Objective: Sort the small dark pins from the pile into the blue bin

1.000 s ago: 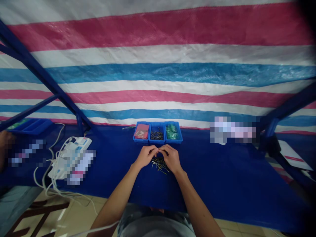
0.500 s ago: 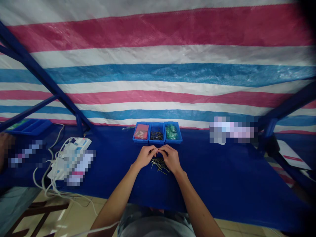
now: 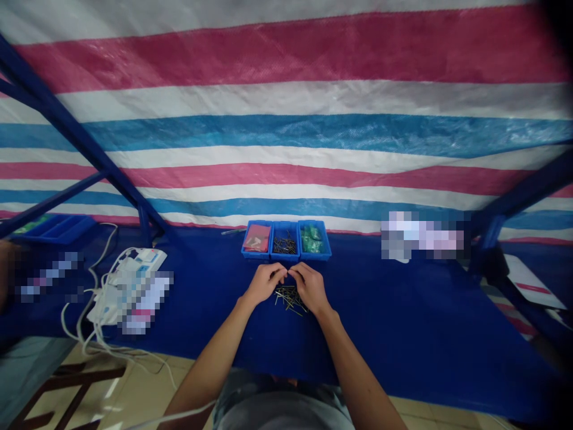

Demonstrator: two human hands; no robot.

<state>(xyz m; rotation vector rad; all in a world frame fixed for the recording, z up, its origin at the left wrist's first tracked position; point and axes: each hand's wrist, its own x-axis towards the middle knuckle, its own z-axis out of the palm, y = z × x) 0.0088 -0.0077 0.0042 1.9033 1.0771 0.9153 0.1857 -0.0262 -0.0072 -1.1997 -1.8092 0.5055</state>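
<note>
My left hand [image 3: 265,282] and my right hand [image 3: 310,286] meet fingertip to fingertip just in front of the blue bins. Both are closed in a pinch; whatever lies between the fingers is too small to name. Beneath them on the blue table is a loose pile of thin metal pins or screws [image 3: 290,300]. Beyond my hands stand three joined blue bins: the left bin [image 3: 256,255] holds a pink piece with small pale bits, the middle bin [image 3: 285,258] dark metal pins or screws, and the right bin [image 3: 317,257] small green plastic packets.
A white power strip [image 3: 150,260] with tangled cables [image 3: 101,298] lies to the left. Farther left are a blue divided tray [image 3: 62,230] and part of another person's hand [image 3: 5,269]. Blue frame posts [image 3: 111,173] flank the table [image 3: 394,334], and a striped sheet [image 3: 286,137] hangs behind.
My hands stay almost in place, with a very slight gap opening between the fingertips. The bins and the pile have not moved.
</note>
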